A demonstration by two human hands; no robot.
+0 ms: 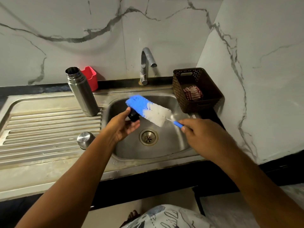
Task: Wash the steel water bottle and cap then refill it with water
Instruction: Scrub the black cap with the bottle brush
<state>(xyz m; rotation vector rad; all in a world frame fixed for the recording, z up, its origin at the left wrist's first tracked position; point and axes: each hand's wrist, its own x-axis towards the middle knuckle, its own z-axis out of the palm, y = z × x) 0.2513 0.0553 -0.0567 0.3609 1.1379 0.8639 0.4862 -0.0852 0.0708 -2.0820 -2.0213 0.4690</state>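
Observation:
The open steel bottle (82, 92) stands upright on the drainboard at the sink's left rim. A domed steel cap (85, 139) lies on the drainboard nearer to me. Over the basin my left hand (122, 127) holds a small black stopper (133, 116) between thumb and fingers. My right hand (204, 137) grips the blue handle of a bottle brush (148, 109). The brush's blue and white bristles lie against the stopper's top.
The steel sink (167, 150) has a drain at its middle and a tap (145, 66) behind it; no water runs. A red holder (91, 77) stands behind the bottle. A brown basket (197, 89) holding a checked cloth sits at the sink's right corner.

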